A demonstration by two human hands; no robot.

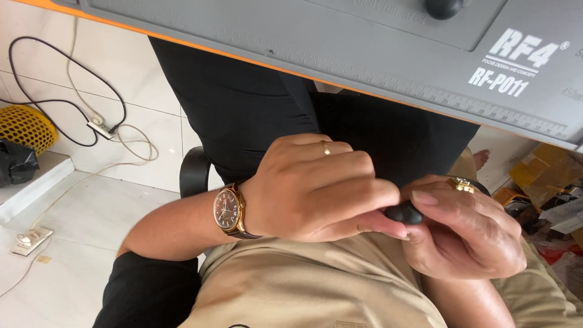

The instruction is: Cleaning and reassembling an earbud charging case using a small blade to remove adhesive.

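My left hand (316, 188) sits curled in front of my chest, below the table edge. It has a gold ring on one finger and a brown-faced watch (229, 209) with a gold rim on the wrist. My right hand (467, 234), also with a gold ring, meets it from the right. Between the fingertips of both hands is a small black rounded object (404, 213). Most of it is hidden by my fingers. Both thumbs press against it.
A grey work mat (364, 42) on an orange-edged table fills the top, with a black knob (443, 7) on it. At left, on white floor tiles, are cables and a plug socket (100, 129), a yellow basket (24, 126) and a black bag (15, 163). Cardboard clutter (546, 176) lies at right.
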